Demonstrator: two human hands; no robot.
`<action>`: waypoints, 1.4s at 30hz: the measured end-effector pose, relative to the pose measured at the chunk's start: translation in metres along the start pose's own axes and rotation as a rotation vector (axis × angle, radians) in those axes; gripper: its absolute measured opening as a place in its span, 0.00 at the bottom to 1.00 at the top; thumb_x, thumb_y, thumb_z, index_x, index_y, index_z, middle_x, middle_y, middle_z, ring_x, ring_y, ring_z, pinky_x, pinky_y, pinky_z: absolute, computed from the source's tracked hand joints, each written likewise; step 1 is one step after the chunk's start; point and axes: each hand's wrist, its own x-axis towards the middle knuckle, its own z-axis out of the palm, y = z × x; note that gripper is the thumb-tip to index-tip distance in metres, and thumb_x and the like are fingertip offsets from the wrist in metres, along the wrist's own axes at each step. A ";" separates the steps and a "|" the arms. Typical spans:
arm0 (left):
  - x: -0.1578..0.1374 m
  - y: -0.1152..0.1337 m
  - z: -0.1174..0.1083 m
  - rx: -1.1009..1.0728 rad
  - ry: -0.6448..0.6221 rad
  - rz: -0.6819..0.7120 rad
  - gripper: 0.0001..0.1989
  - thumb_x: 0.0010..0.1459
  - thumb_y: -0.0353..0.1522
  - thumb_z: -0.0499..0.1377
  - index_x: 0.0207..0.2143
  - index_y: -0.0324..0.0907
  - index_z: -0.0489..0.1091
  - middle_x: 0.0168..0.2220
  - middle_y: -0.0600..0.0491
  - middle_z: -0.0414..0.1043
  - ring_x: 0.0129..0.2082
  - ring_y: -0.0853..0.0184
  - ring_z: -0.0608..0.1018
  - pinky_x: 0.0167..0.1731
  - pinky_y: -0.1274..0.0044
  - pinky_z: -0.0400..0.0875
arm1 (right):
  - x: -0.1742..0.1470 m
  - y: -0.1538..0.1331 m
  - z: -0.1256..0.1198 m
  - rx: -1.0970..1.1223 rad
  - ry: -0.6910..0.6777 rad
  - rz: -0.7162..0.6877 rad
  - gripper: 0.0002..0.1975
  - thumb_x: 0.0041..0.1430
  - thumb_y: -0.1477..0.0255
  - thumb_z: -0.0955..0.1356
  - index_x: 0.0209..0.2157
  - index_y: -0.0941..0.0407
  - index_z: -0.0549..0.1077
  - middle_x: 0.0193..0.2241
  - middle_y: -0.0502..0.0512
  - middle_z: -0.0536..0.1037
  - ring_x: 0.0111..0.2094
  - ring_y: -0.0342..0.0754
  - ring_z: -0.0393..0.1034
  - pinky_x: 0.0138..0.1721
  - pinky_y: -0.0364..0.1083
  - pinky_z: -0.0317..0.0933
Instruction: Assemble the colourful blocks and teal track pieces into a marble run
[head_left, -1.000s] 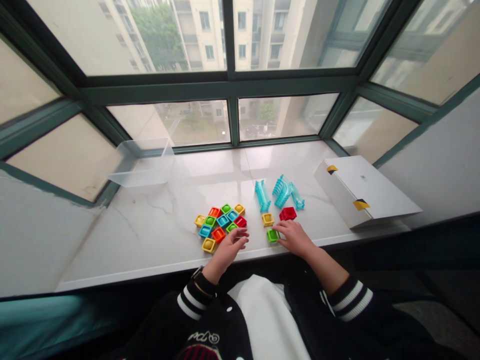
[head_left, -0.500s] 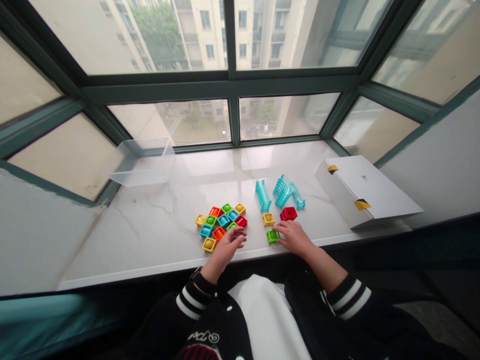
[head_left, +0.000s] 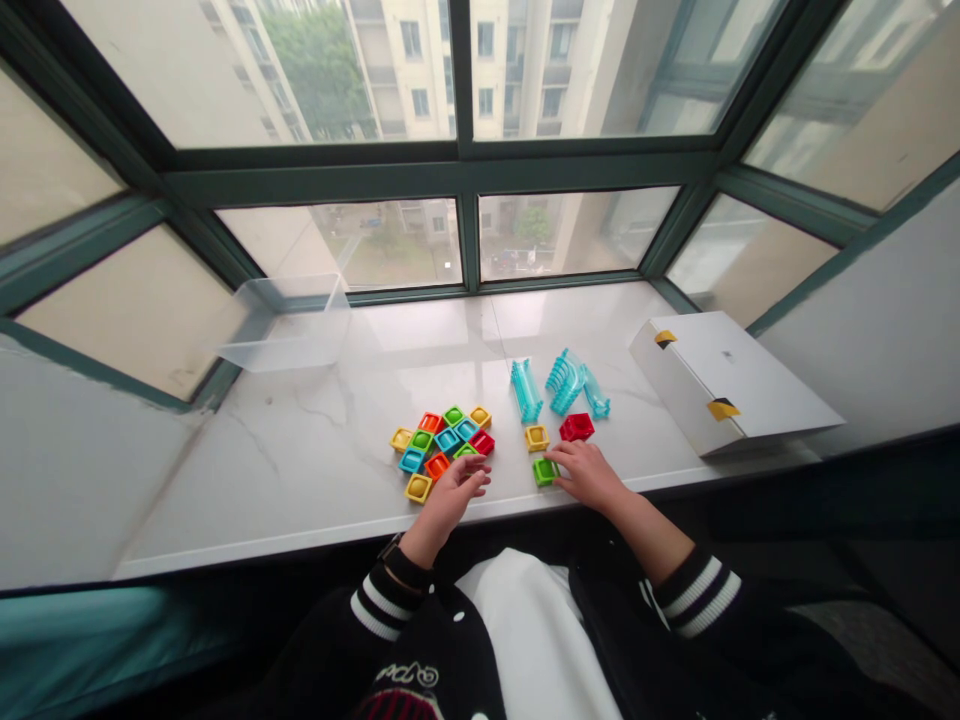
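My left hand (head_left: 454,490) hovers over the near right side of a cluster of coloured toy blocks, its fingers curved and apart with nothing held. In that cluster are a blue block (head_left: 412,460), an orange block (head_left: 437,467) and a yellow block (head_left: 418,488), among several others. My right hand (head_left: 589,472) has its thumb and forefinger at the right side of a green block (head_left: 544,472), which rests on the sill. Just beyond it sit another yellow block (head_left: 536,438) and a red block (head_left: 577,428). My left fingers partly cover a second green block (head_left: 464,453).
Clear blue track pieces (head_left: 526,391) lie behind the right-hand blocks, including a curved one (head_left: 565,382). A transparent plastic bin (head_left: 289,355) stands at the far left. On the right is a white box (head_left: 742,380) with yellow-and-black tabs. Windows enclose the marble sill (head_left: 300,480).
Almost nothing differs. My left hand has shifted very slightly to the left; my right hand stays at the green block.
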 end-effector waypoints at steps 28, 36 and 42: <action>-0.011 0.015 -0.073 0.193 0.389 0.247 0.24 0.58 0.46 0.65 0.52 0.42 0.73 0.46 0.45 0.79 0.46 0.58 0.81 0.46 0.68 0.76 | 0.012 -0.046 0.003 0.336 0.290 -0.238 0.12 0.69 0.71 0.68 0.51 0.51 0.80 0.49 0.59 0.82 0.51 0.56 0.76 0.56 0.58 0.70; -0.021 -0.006 -0.105 0.612 0.532 0.267 0.23 0.53 0.44 0.66 0.48 0.43 0.72 0.48 0.46 0.73 0.50 0.52 0.78 0.49 0.60 0.75 | 0.018 -0.062 0.001 0.364 0.288 -0.272 0.12 0.70 0.73 0.67 0.51 0.50 0.80 0.48 0.58 0.83 0.50 0.55 0.77 0.55 0.57 0.70; -0.028 -0.015 -0.095 0.877 0.415 0.341 0.17 0.53 0.35 0.65 0.47 0.47 0.72 0.46 0.47 0.71 0.49 0.51 0.76 0.55 0.57 0.73 | 0.018 -0.073 -0.005 0.403 0.245 -0.344 0.12 0.68 0.72 0.69 0.51 0.50 0.80 0.49 0.57 0.82 0.51 0.54 0.76 0.56 0.56 0.69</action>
